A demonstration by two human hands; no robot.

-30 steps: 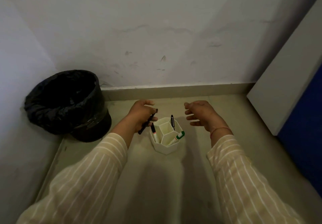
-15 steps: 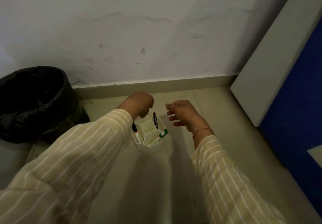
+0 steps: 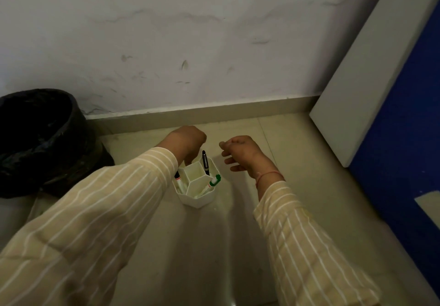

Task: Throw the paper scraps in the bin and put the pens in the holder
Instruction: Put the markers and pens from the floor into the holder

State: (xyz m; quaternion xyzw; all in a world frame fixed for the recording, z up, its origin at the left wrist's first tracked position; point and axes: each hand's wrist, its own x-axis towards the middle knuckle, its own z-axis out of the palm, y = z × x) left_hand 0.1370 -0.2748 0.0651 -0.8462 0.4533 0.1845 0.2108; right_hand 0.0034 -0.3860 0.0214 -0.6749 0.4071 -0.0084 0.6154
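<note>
The floor (image 3: 214, 246) took up most of my view, bare tile running to the skirting and the scuffed wall (image 3: 190, 31), with no paper scraps lying on any part of it I could see. A white panel (image 3: 362, 79) leaned in on my right against a blue surface (image 3: 409, 127), closing that side, and the bin (image 3: 40, 139) with its black liner sat at my left, near the wall and well apart from the holder, its mouth open and easy to reach across clear tile. I had the white holder (image 3: 197, 197) out in the middle, I think so that both arms could come at it from either side. My left hand (image 3: 187, 142) hung curled over its far left rim, fingers bent downward; whether they gripped anything I could not tell, since the palm side was hidden. My right hand (image 3: 242, 154) floated just beside the holder's right edge, loosely open and holding nothing. A black pen (image 3: 205, 161) stood upright in a far compartment, a green-capped marker (image 3: 213, 182) leaned in the right one, and a red-banded marker (image 3: 178, 180) sat in the left, half behind my sleeve (image 3: 107, 210). The centre compartment looked empty, so there was room yet.
</note>
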